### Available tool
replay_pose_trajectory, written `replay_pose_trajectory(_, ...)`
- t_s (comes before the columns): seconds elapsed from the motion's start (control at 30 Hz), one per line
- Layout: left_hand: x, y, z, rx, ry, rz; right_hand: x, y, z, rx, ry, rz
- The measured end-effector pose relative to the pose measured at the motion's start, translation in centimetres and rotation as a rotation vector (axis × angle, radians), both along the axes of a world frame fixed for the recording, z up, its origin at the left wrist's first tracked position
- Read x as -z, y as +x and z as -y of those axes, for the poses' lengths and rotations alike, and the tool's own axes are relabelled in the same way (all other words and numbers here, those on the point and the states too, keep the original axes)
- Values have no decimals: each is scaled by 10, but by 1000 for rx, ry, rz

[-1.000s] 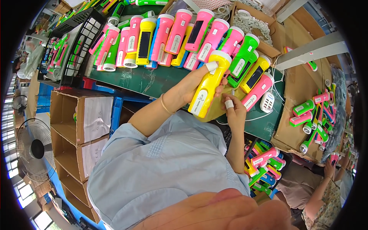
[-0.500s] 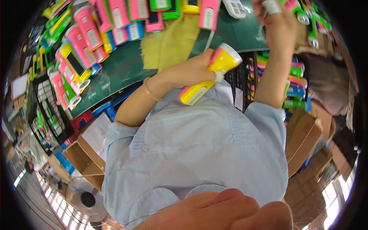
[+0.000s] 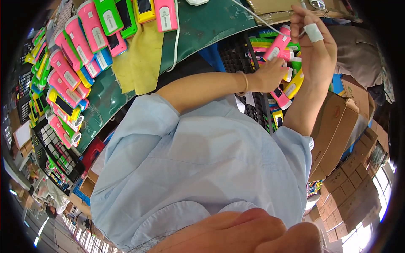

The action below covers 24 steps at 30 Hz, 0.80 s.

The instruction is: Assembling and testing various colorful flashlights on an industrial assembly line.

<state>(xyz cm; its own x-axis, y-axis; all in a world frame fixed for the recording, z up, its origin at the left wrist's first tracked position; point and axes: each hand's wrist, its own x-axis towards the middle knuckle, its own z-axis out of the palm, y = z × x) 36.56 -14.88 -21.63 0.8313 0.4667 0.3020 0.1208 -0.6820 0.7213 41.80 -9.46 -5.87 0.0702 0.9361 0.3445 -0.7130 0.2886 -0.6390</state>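
Note:
My left hand, with a bangle at the wrist, reaches across my body over a black plastic crate of colourful flashlights. Its fingers are partly lost among them. Just beyond the fingertips lies a pink flashlight, and a yellow flashlight is beside them on the near side. Whether the hand grips either one is not clear. My right hand, a finger wrapped in white tape, is raised beyond the crate. Its curled fingers pinch a thin white cable that trails from the table.
Pink, green and yellow flashlights stand in rows on the green table at the left. A yellow cloth hangs over its edge. Cardboard boxes stand close by my right arm.
My left hand has moved right, from in front of my chest to the crate; the yellow-and-pink flashlight it held is no longer visible in it. The table now appears farther left.

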Motion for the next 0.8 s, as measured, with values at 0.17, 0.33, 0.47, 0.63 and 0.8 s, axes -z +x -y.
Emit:
replay_pose_trajectory(0.17,0,11,-54,-195,294,-22,-5,4,24,321,-330,807)
replay_pose_trajectory(0.33,10,-2,-87,-311,524,-157,53,73,78,964,-644,1560)
replay_pose_trajectory(0.47,7,-3,-84,-324,660,-286,138,83,132,993,-1110,2094)
replay_pose_trajectory(0.63,2,-31,-60,-326,511,-186,133,95,135,1035,-1301,2027)
replay_pose_trajectory(0.8,-46,-113,-30,-16,130,-80,105,119,115,1384,-1179,1372)
